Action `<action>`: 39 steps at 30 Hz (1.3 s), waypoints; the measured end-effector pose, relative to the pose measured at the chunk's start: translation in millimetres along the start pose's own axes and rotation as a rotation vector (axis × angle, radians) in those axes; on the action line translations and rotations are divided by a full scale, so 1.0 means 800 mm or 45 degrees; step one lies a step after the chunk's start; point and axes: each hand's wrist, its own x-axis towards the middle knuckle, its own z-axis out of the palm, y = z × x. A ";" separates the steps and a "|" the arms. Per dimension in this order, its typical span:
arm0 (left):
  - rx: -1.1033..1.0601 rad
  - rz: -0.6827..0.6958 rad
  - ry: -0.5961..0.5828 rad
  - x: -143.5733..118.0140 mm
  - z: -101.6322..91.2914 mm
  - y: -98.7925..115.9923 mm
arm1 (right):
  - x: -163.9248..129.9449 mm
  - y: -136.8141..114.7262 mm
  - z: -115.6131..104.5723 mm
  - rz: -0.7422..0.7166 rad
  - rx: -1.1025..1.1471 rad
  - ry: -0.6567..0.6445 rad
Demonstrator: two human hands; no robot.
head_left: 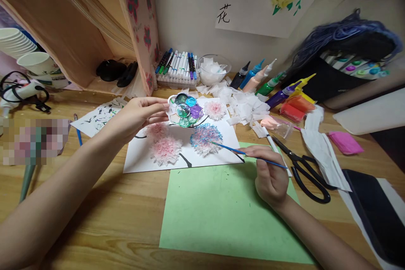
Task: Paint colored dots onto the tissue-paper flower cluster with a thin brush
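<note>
My left hand [139, 116] holds a round plastic paint palette [185, 109] with green, blue and purple wells, lifted above a white sheet [177, 158]. Tissue-paper flowers are stuck on the sheet: pink ones [166, 149] and one tinted blue and pink [205, 137]. My right hand [272, 173] grips a thin blue paintbrush [249, 155] whose tip touches the blue flower's right edge. The right hand rests over a light green paper sheet [221, 215].
Black scissors [305, 168] lie just right of my right hand. Paint bottles [268, 82], a marker box [177, 67], a bowl of tissue [213, 69] and cut tissue squares [243, 105] line the back. Paper cups [28, 57] stand far left; a dark tablet [375, 215] lies at right.
</note>
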 end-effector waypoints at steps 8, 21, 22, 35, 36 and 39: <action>0.007 0.006 0.058 -0.001 0.000 0.004 | 0.036 -0.003 0.011 -0.016 -0.025 0.054; -0.021 0.008 0.057 -0.006 0.003 0.011 | 0.093 -0.010 0.024 0.026 -0.034 0.036; -0.018 0.009 0.058 -0.005 0.002 0.011 | 0.097 -0.011 0.024 0.028 -0.033 0.053; -0.040 0.028 0.027 -0.004 -0.001 0.009 | 0.105 -0.010 0.035 -0.062 -0.098 -0.077; -0.045 0.037 0.027 -0.005 -0.001 0.009 | 0.106 -0.009 0.035 -0.078 -0.105 -0.076; -0.053 0.059 0.029 -0.005 -0.002 0.008 | 0.112 -0.011 0.034 -0.116 -0.140 -0.071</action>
